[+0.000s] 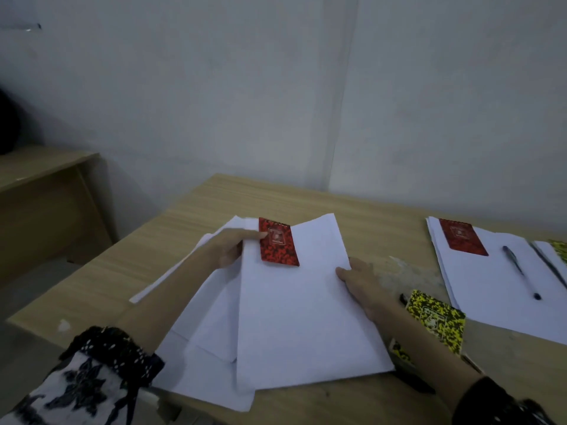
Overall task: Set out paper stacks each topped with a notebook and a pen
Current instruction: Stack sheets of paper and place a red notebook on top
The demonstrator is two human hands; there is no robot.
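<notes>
A loose pile of white paper sheets point(294, 317) lies in front of me on the wooden table point(190, 216). A small red notebook point(277, 243) rests on the top sheet near its far edge. My left hand point(231, 245) grips the left edge of that sheet, thumb touching the notebook. My right hand point(359, 282) holds the sheet's right edge. At the right, another paper stack point(491, 289) carries a red notebook point(463, 237) and a blue pen point(520, 271).
A yellow-and-black notebook point(437, 319) lies by my right wrist, with a dark pen tip point(403, 299) beside it. Another yellow notebook point(560, 250) and a dark pen point(549, 268) sit at the far right edge. A second wooden desk point(46, 191) stands at the left, against the grey wall.
</notes>
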